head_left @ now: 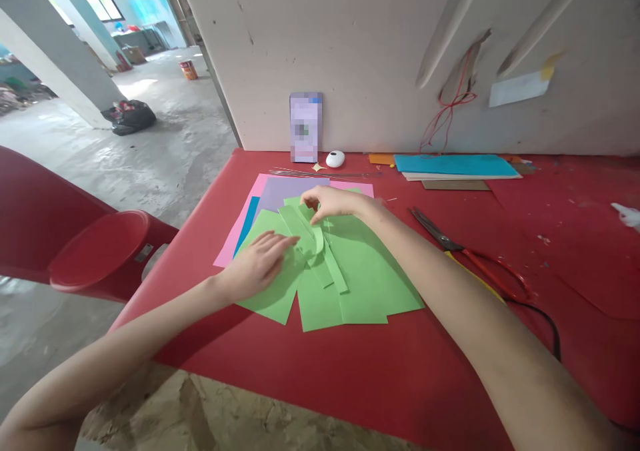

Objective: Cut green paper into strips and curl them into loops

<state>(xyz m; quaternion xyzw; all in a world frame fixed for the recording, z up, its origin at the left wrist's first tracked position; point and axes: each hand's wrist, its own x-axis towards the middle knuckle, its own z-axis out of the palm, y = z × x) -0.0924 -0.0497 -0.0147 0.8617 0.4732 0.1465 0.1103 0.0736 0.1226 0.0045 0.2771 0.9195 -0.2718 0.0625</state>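
Several light green paper sheets (360, 284) lie fanned out on the red table (350, 371), over pink (235, 238), blue (249, 221) and lilac sheets (285, 190). Cut green paper strips (320, 251) rest on top of them. My left hand (260, 261) lies flat on the left green sheet, fingers together and pointing right. My right hand (333, 203) pinches the far end of one green strip with its fingertips, lifting it a little off the pile.
Red-handled scissors (465, 251) lie right of the sheets. A phone (305, 126) leans on the wall, with a white oval object (335, 159), thin wires (320, 172) and stacked blue paper (455, 166) along the back. A red plastic chair (95, 251) stands left.
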